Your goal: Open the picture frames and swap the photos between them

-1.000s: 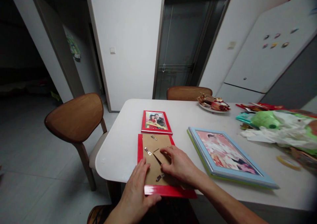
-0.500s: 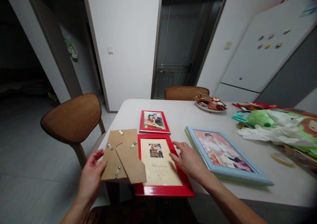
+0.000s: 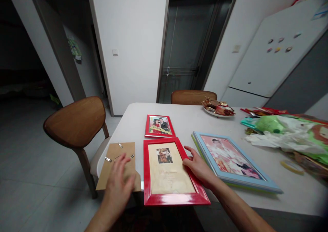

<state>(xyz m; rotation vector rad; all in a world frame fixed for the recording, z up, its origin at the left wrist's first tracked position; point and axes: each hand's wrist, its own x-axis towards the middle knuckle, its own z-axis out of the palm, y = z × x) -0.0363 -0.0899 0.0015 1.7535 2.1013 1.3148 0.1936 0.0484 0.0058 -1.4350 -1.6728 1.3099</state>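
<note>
Frame (image 3: 176,200) in glossy red is grasped in my right hand (image 3: 198,167) at the near edge of a white table (image 3: 189,122), my thumb over its right rim. Inside it shows a cream printed sheet (image 3: 171,180), a small photo (image 3: 164,155) in its upper part and faint lettering below. Just left of the frame, my left hand (image 3: 119,182) is spread loose, clenching nothing, above a brown backing board (image 3: 105,175) with metal clips (image 3: 108,159); the fingers are blurred, and I cannot tell whether they touch it. Just beyond the frame lies a smaller red picture (image 3: 160,126) of two people. Right of the frame, past my hand, lies a pale blue frame (image 3: 248,181); farther right are a yellowish ring (image 3: 292,167) and a heap of green and white bags (image 3: 271,124). Well beyond the frame, to its right, sits a laden plate (image 3: 225,116); to its left, past the board, stands a wooden chair (image 3: 77,122)
</note>
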